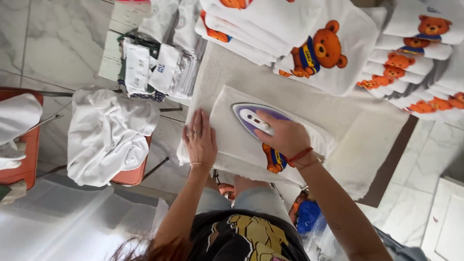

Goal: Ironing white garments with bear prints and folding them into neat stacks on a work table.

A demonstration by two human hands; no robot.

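Left hand (200, 139): flat, fingers spread, gripping nothing; palm presses the near-left edge of the folded white garment (227, 125). Just right of this hand, the purple-and-white iron (251, 117) stands on the garment. Right hand (285, 135): closed around the iron's handle. Below that grip, an orange bear print (274, 159) shows. Beyond it lie stacked bear-print shirts (319, 48).
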